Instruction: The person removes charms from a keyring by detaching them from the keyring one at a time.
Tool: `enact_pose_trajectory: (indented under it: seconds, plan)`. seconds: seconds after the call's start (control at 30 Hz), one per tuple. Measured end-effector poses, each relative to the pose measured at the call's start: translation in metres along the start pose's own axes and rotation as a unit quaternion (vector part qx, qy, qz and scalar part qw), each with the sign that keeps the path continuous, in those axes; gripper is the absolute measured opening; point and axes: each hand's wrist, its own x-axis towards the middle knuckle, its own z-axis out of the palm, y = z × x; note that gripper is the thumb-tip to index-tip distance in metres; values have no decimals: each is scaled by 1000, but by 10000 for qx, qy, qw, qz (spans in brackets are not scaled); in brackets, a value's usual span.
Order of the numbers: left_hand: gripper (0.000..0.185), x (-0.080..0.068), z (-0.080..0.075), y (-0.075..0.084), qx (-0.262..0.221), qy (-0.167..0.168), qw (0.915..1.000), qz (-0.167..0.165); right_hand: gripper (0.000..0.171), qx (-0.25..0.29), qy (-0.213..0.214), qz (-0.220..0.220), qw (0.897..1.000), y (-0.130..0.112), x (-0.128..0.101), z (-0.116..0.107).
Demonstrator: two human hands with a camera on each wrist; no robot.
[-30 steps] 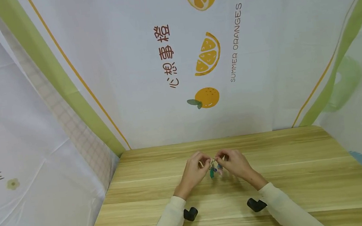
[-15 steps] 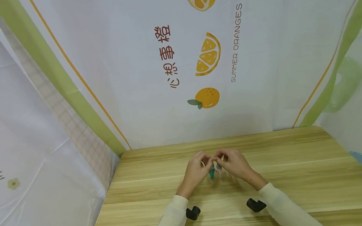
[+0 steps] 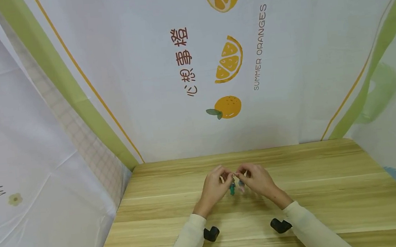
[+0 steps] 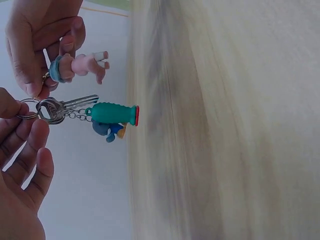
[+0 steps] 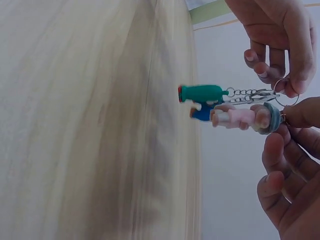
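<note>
Above the middle of the wooden table (image 3: 298,193), the left hand (image 3: 214,185) pinched the key ring (image 4: 25,108) so the teal charm (image 4: 114,113) hung free, while the right hand (image 3: 257,179), at 3 o'clock, pinched the pink figure (image 4: 82,65)

Count at the fingertips

Two hands, left hand (image 3: 214,187) and right hand (image 3: 257,179), are sharing one key ring (image 4: 29,109); hanging from it are one key (image 4: 75,103) and three charms: teal (image 4: 114,113), blue (image 4: 107,131), pink (image 4: 82,65).
</note>
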Motion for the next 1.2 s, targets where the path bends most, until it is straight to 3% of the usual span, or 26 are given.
enact_pose_trajectory:
  seconds: [0.43, 0.6, 0.97, 1.2]
  plan:
    - [9, -1, -1, 1, -111, -18, 9999, -111, 7, 104, 51, 129, 9999, -4, -1, -4]
    - [8, -1, -1, -1, -191, -20, 9998, 26, 5, 155, 149, 34, 9998, -5, 0, -6]
    - [13, 0, -1, 0, -187, -201, 9994, -211, 6, -180, 329, -424, 9984, -8, 2, -6]
    - [12, 0, 0, 0, -185, -138, 9996, -161, 10, -256, 358, -477, 9979, -7, 1, -5]
